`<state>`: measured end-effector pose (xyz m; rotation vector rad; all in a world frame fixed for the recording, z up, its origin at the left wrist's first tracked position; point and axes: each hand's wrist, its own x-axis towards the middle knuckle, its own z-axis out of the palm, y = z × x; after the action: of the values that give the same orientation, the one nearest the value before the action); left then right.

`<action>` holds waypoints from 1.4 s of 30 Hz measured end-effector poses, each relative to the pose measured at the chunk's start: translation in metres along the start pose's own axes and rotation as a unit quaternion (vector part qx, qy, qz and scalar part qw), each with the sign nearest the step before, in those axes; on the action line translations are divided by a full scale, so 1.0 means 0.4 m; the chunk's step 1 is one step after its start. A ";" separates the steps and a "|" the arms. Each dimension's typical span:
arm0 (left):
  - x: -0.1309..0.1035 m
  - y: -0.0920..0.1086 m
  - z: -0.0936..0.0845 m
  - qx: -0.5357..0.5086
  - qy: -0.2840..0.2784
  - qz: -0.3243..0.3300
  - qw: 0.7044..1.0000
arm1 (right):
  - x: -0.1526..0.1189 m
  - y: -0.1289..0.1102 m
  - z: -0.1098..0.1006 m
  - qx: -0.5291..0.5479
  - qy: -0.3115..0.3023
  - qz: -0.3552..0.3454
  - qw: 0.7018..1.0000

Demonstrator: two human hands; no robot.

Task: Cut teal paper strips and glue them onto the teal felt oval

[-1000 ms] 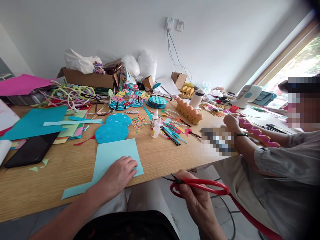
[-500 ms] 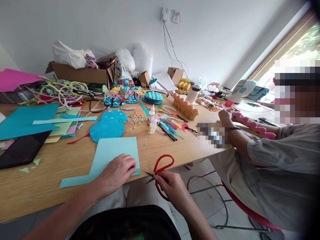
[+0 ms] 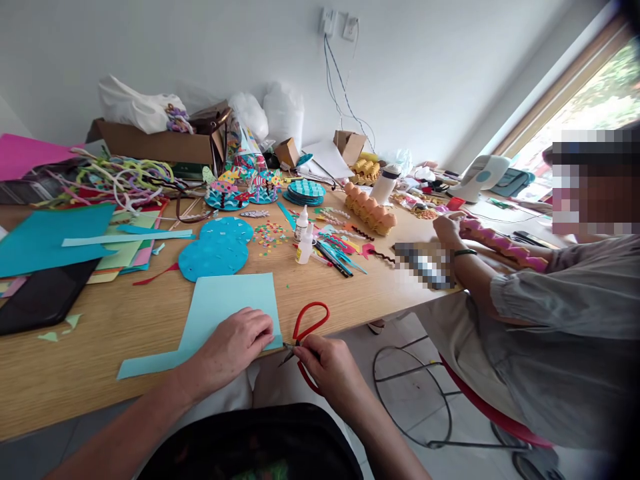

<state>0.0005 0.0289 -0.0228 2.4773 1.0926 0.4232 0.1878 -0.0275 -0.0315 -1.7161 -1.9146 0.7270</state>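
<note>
A sheet of light blue paper [image 3: 235,300] lies at the table's front edge, with a narrow strip [image 3: 145,365] of the same colour sticking out to the left. My left hand [image 3: 245,337] is on the lower part of the sheet, fingers curled and closed, holding it. In my right hand [image 3: 325,363] is a pair of red-handled scissors [image 3: 310,321], gripped around the pivot and lower handle loop. Their blades are parted and point left. The upper blade tip is at the paper's lower right corner; whether it touches the paper I cannot tell.
Blue paper discs [image 3: 215,257], glue bottles [image 3: 305,247] and egg-carton strips [image 3: 370,210] stand beyond the sheet. Coloured papers [image 3: 50,240] and a dark phone-like slab [image 3: 45,300] lie left. At right, a co-worker's hand [image 3: 447,231] touches a pink egg-carton strip [image 3: 500,245].
My right hand has moved left with the scissors, bringing the blades to the paper's corner. My left hand stays on the sheet. The view has shifted slightly.
</note>
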 end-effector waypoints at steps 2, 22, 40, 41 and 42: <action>0.003 0.003 0.002 0.006 -0.002 -0.006 1.000 | 0.001 0.002 -0.002 -0.007 0.002 -0.001 1.000; -0.024 -0.036 -0.005 -0.024 -0.010 0.138 0.990 | 0.014 -0.003 -0.003 -0.094 -0.017 0.006 0.995; -0.018 -0.041 0.009 0.000 -0.013 0.128 0.992 | 0.013 -0.011 -0.006 -0.131 -0.034 0.006 0.991; -0.018 -0.040 0.009 0.000 -0.018 0.127 0.992 | 0.013 -0.012 -0.005 -0.133 -0.033 0.008 0.991; -0.018 -0.040 0.008 -0.001 -0.023 0.125 0.992 | 0.012 -0.012 -0.003 -0.134 -0.032 0.010 0.990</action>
<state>-0.0129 0.0325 -0.0340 2.6188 0.7643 0.4370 0.1843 -0.0232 -0.0275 -1.8934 -2.1217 0.5568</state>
